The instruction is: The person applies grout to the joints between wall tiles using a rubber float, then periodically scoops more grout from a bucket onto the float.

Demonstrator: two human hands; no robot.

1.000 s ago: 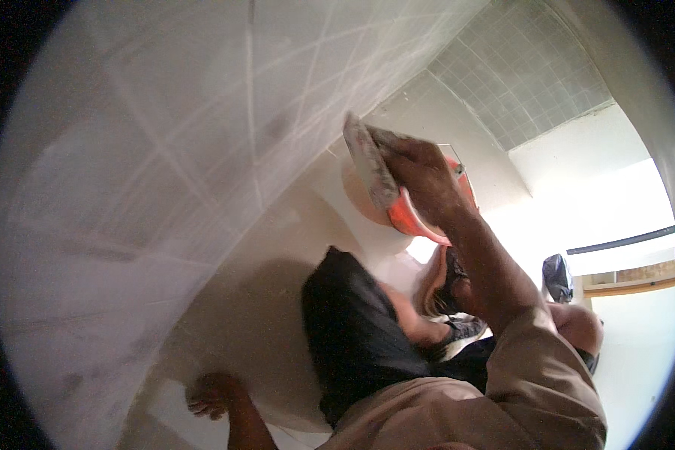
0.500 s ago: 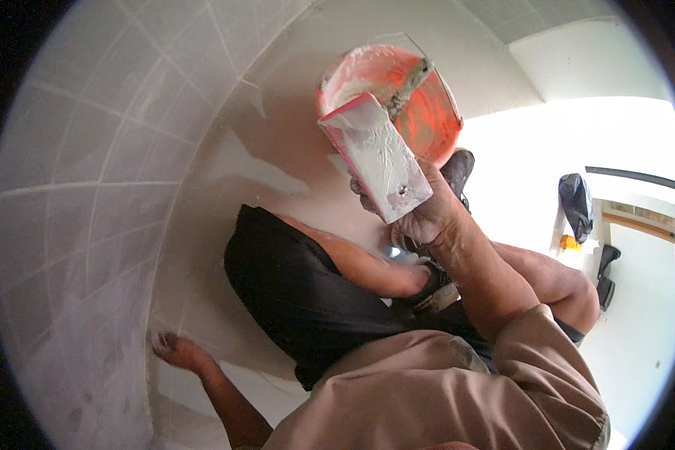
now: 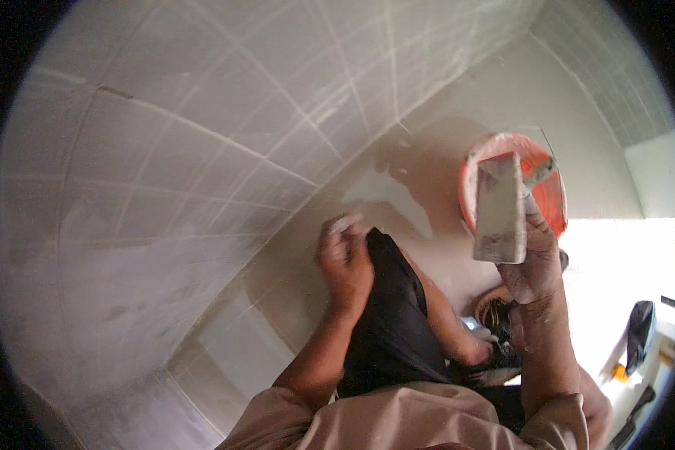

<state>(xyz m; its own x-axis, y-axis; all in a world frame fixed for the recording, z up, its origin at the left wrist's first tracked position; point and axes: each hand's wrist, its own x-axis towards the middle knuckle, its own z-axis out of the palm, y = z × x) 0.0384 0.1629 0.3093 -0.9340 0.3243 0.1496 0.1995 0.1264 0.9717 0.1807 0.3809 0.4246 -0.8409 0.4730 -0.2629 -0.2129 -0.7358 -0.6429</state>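
Observation:
My right hand grips a rectangular float, its face smeared with whitish grout, held over the near left part of an orange-red bucket. White paste coats the bucket's inner wall, and a grout-caked tool handle leans out at its rim. My left hand is raised beside my left knee, fingers curled, near the tiled wall but apart from it. A small pale thing shows at its fingertips, too blurred to name.
Grey tiles with pale joints line the left side, meeting a smooth floor with a wet sheen. My bent legs in black shorts lie between my arms. At far right are a black plastic bag and a yellow item.
My view has swung, so the bucket appears farther right. My left hand has come up from low beside the wall to near my knee. The float has turned more upright in my right hand.

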